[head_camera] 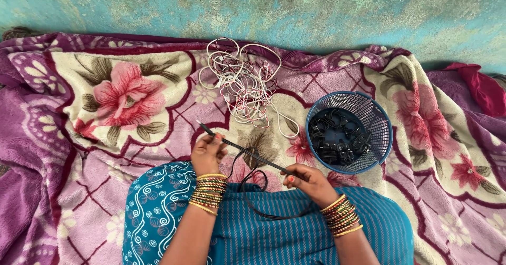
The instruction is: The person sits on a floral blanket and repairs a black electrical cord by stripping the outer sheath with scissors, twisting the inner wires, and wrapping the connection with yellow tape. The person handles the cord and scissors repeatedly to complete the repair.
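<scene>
A black cable [247, 150] is stretched taut between both hands over my lap. My left hand [207, 153] pinches it near its plug end, which pokes up and to the left. My right hand [307, 180] grips it lower down, and the rest of the cable loops down across the blue striped cloth on my knees. Both wrists wear stacks of coloured bangles. A tangle of white cables [243, 84] lies on the blanket ahead of my hands. A blue plastic basket [380, 118] to the right holds several coiled black cables [340, 137].
A purple and cream floral blanket [105, 107] covers the floor. A painted turquoise wall [316, 12] rises behind it. A dark red cloth [482, 88] lies at the far right edge.
</scene>
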